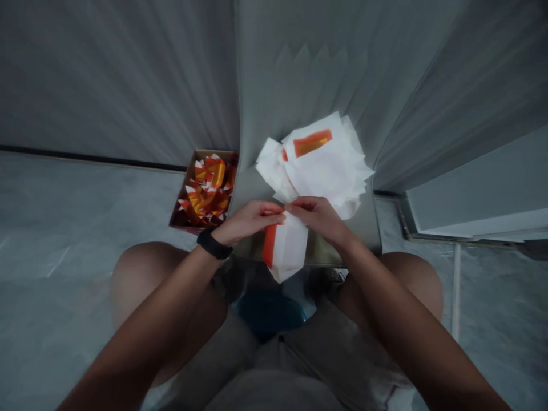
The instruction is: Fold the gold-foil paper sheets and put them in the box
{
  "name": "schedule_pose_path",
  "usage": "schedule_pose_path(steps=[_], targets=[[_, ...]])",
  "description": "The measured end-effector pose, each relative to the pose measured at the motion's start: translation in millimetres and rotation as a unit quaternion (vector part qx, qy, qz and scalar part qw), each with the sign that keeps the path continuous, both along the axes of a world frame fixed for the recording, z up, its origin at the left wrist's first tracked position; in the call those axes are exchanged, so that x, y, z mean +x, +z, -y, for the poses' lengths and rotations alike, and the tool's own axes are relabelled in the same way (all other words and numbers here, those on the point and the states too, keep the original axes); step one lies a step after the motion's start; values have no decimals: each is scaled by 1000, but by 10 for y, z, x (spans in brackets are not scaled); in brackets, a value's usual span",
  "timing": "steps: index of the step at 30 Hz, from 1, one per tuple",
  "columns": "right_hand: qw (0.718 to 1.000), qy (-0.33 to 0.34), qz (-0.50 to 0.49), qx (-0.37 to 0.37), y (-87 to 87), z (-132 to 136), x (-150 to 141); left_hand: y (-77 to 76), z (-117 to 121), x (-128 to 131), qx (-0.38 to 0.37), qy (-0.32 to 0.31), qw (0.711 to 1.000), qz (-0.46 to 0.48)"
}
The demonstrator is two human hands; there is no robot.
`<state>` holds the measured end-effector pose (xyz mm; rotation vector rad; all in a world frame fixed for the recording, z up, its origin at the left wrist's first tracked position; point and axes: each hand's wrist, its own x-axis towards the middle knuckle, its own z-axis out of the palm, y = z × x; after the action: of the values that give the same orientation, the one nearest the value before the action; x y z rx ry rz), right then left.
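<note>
A white paper piece with an orange-red band (pixel 290 246) hangs between my two hands, over the near edge of the grey-covered surface. My left hand (pixel 252 220), with a black band on its wrist, pinches its upper left edge. Fingertips of my right hand (pixel 317 214) are closed on its upper edge, close to the left fingertips. Just beyond my hands lies a pile of white papers (pixel 327 165) with jagged edges. The top sheet carries an orange and yellow printed rectangle. Small details at the fingertips are hidden.
A cardboard box (pixel 172 217) on the floor at the left holds several crumpled orange, yellow and white pieces (pixel 209 191). Grey cloth (pixel 299 85) covers the surface before me. A blue round object (pixel 272 311) is below, between my legs. A white panel (pixel 479 182) stands at the right.
</note>
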<state>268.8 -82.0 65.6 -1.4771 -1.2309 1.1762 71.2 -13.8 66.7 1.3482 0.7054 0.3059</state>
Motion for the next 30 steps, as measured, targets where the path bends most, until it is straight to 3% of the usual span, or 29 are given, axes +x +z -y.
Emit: schedule_pose_path(steps=[13, 22, 30], targets=[[996, -55, 42, 60, -152, -49, 11, -140, -21, 3, 107, 18, 994, -27], [997, -46, 6, 62, -113, -63, -28, -6, 31, -16, -14, 22, 999, 19], [996, -59, 7, 69, -137, -71, -14, -57, 43, 26, 48, 58, 997, -3]])
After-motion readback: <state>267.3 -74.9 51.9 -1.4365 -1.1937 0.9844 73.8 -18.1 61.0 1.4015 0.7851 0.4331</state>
